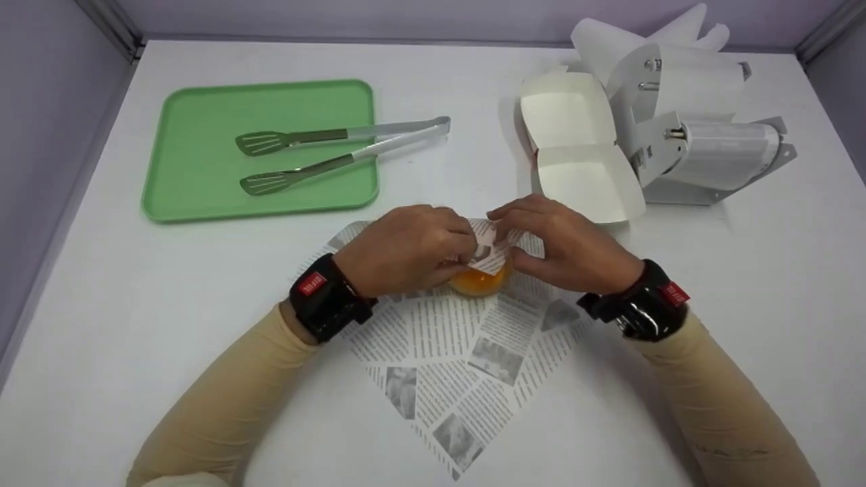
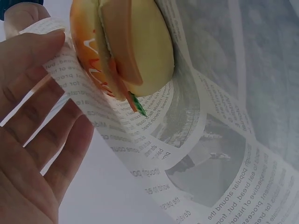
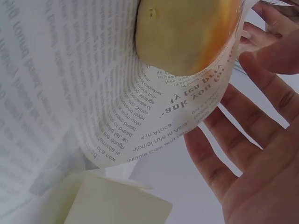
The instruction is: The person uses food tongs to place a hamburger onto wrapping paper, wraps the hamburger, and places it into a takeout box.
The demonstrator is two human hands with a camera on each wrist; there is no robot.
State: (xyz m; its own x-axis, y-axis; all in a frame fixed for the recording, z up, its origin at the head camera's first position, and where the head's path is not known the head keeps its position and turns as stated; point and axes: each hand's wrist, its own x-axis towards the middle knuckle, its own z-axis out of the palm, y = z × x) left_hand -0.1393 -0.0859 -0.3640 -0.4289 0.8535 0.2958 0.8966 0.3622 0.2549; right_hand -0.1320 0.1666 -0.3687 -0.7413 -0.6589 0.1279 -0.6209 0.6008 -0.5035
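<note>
A bun sandwich (image 1: 479, 281) sits on a sheet of newsprint-patterned wrapping paper (image 1: 446, 325), whose far corner is folded over its top. The left wrist view shows a glossy bun (image 2: 149, 46) with a tan slice, pale streaks and a bit of green inside. My left hand (image 1: 413, 247) pinches the folded paper at the bun's left side, between thumb and forefinger. On the other side, my right hand (image 1: 568, 240) touches the paper with bent, spread fingers. Seen from the right wrist, its fingertips (image 3: 196, 140) lie along the outside of the raised paper edge.
A green tray (image 1: 203, 149) lies at the back left, with metal tongs (image 1: 318, 135) resting partly across it. An open white clamshell box (image 1: 588, 176) stands beyond my right hand. Beside it is a metal stand with a white roll (image 1: 727, 155).
</note>
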